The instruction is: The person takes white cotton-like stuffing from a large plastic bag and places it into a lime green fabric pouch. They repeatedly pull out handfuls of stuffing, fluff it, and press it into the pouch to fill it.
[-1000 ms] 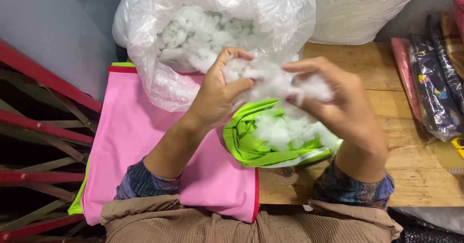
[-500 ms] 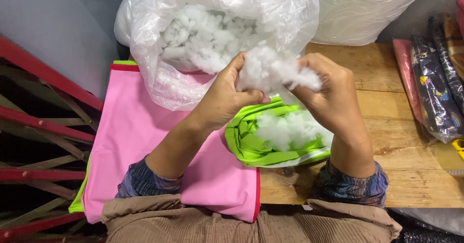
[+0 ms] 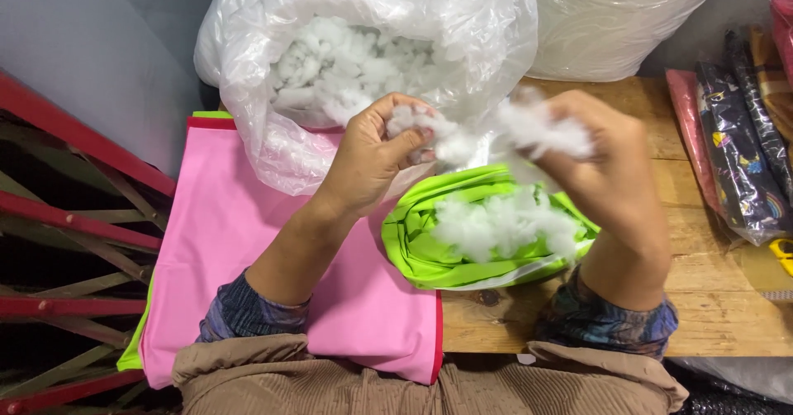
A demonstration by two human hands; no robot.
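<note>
White stuffing (image 3: 487, 134) hangs between both hands above the green cover (image 3: 462, 254); left hand (image 3: 376, 155) and right hand (image 3: 607, 167) each pinch a tuft. It looks feather-light, soft, easily torn; best pinched in loose clumps.

Small sewing/stuffing workshop: big clear plastic bag of white fibre filling (image 3: 355, 60) just beyond the hands, stacked pink fabric covers (image 3: 231, 241) under left forearm, wrapped printed fabric rolls (image 3: 743, 159) right of right hand, rough wooden worktable (image 3: 719, 299) underneath.
</note>
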